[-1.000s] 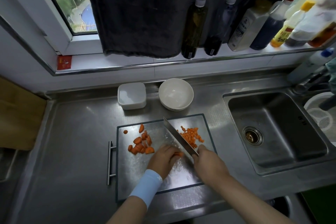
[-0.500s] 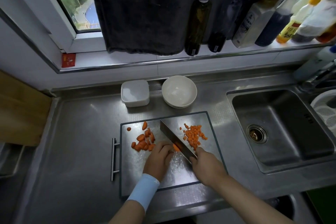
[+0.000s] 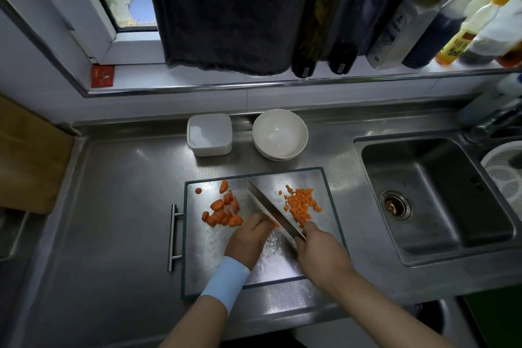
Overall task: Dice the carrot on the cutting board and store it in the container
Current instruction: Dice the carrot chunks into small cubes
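A steel cutting board (image 3: 282,263) lies on the counter in front of me. Thick carrot slices (image 3: 223,210) are heaped on its left side, and small carrot dice (image 3: 300,205) are piled on its right. My right hand (image 3: 319,254) grips the handle of a cleaver (image 3: 271,210), whose blade runs diagonally between the two piles. My left hand (image 3: 248,237), fingers curled, holds a carrot piece (image 3: 274,224) against the blade; only a sliver of orange shows. A white square container (image 3: 209,134) stands open behind the board.
A white bowl (image 3: 279,134) sits beside the container. The sink (image 3: 435,195) is to the right, with a white strainer (image 3: 505,172) at its far edge. Bottles (image 3: 315,20) line the sill under a dark towel (image 3: 223,8). A wooden board (image 3: 25,161) leans at left.
The hands and cleaver keep their places on the board; the blade has shifted slightly at the piece under my left fingers. The camera view has drifted a little.
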`<state>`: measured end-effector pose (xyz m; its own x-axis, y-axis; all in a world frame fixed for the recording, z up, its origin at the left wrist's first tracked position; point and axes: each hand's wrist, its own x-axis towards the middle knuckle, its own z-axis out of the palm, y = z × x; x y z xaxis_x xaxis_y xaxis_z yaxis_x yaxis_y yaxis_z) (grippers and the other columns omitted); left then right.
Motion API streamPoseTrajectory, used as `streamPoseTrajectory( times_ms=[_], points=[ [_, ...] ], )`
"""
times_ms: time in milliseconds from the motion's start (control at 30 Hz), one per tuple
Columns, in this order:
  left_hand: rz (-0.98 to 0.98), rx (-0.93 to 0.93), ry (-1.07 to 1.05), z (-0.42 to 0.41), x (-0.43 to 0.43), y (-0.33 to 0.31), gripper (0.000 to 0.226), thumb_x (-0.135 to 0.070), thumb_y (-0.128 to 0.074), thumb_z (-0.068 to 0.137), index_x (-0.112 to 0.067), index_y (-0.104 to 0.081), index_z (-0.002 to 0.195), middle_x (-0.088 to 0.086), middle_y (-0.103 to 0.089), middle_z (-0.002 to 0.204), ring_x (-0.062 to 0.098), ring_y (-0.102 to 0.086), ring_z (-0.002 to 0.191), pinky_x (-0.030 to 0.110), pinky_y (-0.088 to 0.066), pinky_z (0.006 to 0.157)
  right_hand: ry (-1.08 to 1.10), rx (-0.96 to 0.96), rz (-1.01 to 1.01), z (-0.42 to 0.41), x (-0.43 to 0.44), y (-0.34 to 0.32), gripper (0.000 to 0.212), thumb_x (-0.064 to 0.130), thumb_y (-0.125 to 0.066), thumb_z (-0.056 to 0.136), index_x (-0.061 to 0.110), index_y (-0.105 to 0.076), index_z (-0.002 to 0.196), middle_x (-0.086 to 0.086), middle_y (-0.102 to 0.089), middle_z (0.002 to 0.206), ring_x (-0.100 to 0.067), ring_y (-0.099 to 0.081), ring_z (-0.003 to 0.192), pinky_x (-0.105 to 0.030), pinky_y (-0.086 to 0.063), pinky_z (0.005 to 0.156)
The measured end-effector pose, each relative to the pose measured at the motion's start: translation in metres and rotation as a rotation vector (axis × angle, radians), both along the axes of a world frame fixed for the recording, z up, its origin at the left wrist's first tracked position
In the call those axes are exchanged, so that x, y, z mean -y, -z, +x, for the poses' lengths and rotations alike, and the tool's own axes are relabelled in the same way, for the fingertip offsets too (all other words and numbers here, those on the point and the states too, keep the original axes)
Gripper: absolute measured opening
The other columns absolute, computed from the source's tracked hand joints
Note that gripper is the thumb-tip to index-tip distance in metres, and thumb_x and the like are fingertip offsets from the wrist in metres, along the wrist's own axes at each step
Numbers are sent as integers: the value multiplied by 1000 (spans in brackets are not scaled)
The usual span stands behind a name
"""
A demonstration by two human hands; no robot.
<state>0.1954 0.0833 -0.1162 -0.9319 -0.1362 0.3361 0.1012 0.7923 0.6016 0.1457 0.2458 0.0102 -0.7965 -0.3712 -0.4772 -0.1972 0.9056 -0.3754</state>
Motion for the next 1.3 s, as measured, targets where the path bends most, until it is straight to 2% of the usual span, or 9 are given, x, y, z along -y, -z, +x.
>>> streamPoseTrajectory(
  times_ms=[100, 233, 400, 533, 767, 900, 1000, 1167, 1300],
  points=[
    [3, -18, 13, -2, 0, -1, 12, -3, -70, 79, -5, -72, 91, 9, -66, 94, 15, -56, 87, 15, -44, 84, -22, -55, 7, 2, 2, -6, 12, 31, -42, 103, 22, -48, 108, 4, -59, 82, -21, -57, 72, -33, -47, 67],
    [11, -16, 39, -3, 1, -2, 13, -13, -63, 87, -6, -73, 92, 8, -66, 96, 18, -60, 86, 21, -51, 79, -35, -57, 25, 4, 6, -12, 13, 29, -44, 102, 21, -49, 111, 4, -57, 82, -20, -55, 71, -31, -45, 66],
    [3, 21, 68, -3, 4, 3, 15, -6, -68, 81, -8, -74, 95, 8, -67, 99, 21, -64, 87, 26, -55, 77, -29, -33, 51, 6, 8, -14, 13, 27, -48, 101, 22, -51, 113, 0, -68, 97, -21, -65, 81, -30, -53, 71],
    [4, 15, 64, -4, 3, 1, 16, -8, -66, 81, -8, -73, 96, 8, -67, 98, 21, -64, 86, 24, -55, 77, -45, -37, 79, 5, 9, -15, 16, 25, -48, 101, 20, -51, 116, -2, -68, 101, -23, -65, 85, -29, -46, 69],
    [26, 29, 50, -3, 0, 2, 15, -12, -64, 85, -11, -73, 97, 5, -66, 100, 18, -62, 87, 25, -54, 75, -65, -40, 124, 4, 11, -14, 23, 19, -50, 99, 18, -50, 122, -3, -67, 106, -23, -67, 91, -27, -46, 71],
    [47, 22, 18, -3, -2, -4, 19, -20, -57, 90, -9, -71, 91, 5, -64, 95, 15, -58, 83, 23, -51, 73, -37, -63, 83, 4, 9, -13, 20, 23, -47, 101, 19, -50, 120, -1, -67, 97, -22, -64, 80, -31, -53, 71],
    [102, 51, -17, -5, -1, -12, 14, -23, -61, 89, -10, -67, 90, 1, -59, 94, 13, -53, 83, 20, -47, 71, -1, -97, 19, -1, 6, -15, 18, 31, -42, 104, 21, -48, 117, 1, -66, 93, -20, -59, 74, -32, -50, 67],
    [66, 171, -11, -10, 0, -21, 21, -20, -55, 92, -19, -62, 112, -5, -57, 115, 11, -53, 101, 15, -45, 81, 38, -121, 21, -17, 2, -13, 22, 33, -42, 104, 20, -50, 119, -1, -68, 101, -23, -66, 88, -30, -44, 66],
    [-6, 251, 51, -13, 4, -26, 38, -19, -46, 95, -22, -54, 131, -7, -49, 134, 11, -44, 120, 17, -37, 96, 39, -105, 38, -21, -1, -7, 22, 33, -45, 103, 21, -49, 121, 1, -67, 99, -20, -63, 81, -27, -43, 64]
  ],
)
